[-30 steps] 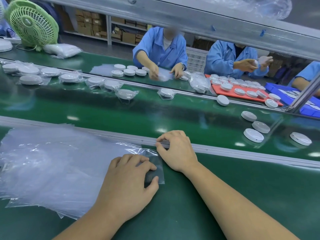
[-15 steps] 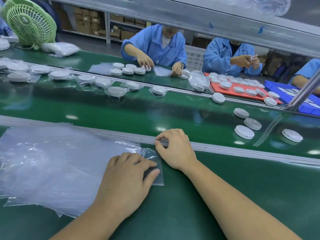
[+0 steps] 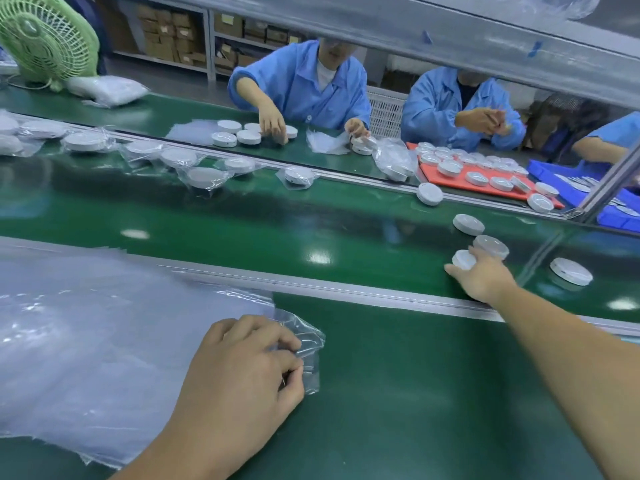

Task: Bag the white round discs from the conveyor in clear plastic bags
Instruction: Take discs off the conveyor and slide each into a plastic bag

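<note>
White round disc (image 3: 463, 260) in right hand (image 3: 486, 280)

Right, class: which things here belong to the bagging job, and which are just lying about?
In the job: left hand pinching a clear bag; right hand gripping a white disc; bag stack.
Lying about: green fan; red tray.

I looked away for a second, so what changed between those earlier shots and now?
The right hand left the top bag, reached forward-right onto the belt and closed round a white disc. The left hand, flat before, now pinches that bag by its corner. The stack of bags stayed put.
</note>
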Available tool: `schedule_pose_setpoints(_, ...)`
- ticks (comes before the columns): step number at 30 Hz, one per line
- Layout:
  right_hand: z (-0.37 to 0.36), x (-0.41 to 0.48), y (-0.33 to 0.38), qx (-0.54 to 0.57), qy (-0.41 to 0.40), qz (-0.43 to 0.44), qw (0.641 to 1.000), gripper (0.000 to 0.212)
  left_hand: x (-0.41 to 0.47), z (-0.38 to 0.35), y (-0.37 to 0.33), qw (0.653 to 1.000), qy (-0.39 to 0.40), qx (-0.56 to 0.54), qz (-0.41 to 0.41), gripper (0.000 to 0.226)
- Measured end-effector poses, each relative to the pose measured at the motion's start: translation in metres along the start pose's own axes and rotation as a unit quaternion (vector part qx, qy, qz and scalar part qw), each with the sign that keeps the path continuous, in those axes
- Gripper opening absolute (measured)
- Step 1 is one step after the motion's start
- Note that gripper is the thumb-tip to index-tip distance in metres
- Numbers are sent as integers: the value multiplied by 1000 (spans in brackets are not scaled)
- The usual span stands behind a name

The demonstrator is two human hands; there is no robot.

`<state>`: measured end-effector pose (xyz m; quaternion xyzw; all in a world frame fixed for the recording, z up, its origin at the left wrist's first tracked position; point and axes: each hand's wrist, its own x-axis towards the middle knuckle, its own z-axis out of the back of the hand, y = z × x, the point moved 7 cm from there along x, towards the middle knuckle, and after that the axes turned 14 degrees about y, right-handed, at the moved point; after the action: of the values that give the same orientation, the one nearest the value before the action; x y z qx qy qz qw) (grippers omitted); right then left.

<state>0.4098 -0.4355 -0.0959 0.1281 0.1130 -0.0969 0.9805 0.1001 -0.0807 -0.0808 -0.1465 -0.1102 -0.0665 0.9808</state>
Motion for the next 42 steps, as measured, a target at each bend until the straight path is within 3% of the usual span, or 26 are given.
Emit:
schedule_pose_setpoints(4,9,8,3,-62,-50,64,995,50,0,5,6,999,-20,-36,26,24)
schedule_pose_setpoints(8,12,-41,48,59,-94,205,972,32,-2,10,11,994,-41,-89,51,20)
schedule_pose_setpoints(10,3,-95,77,90,-87,350,928,34,-4,11,15,990,-48,-110,70,16)
schedule_pose_setpoints(13,-30,-196,107,-24,-68,567,820,38,-6,13,20,983,-55,-140,106,11)
schedule_pose_setpoints(15,-47,-242,118,-73,-87,631,768,35,-6,15,21,977,-61,-168,120,12)
schedule_pose_setpoints(17,-52,-270,129,-41,-124,660,740,29,-7,16,20,969,-61,-211,112,19)
schedule_pose_setpoints(20,-50,-282,132,124,-126,638,749,22,-8,15,12,949,-38,-309,55,39)
schedule_pose_setpoints(23,-52,-276,131,339,-38,537,772,23,-9,13,8,932,-34,-361,26,68)
schedule_pose_setpoints(28,-72,-278,149,476,94,484,729,15,-8,15,8,918,-70,-389,3,56)
schedule_pose_setpoints(33,-75,-288,156,473,128,480,727,11,-8,20,5,927,-80,-366,-25,28)
schedule_pose_setpoints(37,-88,-295,164,386,196,477,765,24,-8,28,12,910,-146,-388,-17,6)
schedule_pose_setpoints(39,-85,-290,169,333,173,482,792,12,-8,29,11,917,-150,-369,-16,9)
schedule_pose_setpoints(42,-72,-260,183,230,88,483,840,34,-9,30,7,968,-155,-196,-9,30)
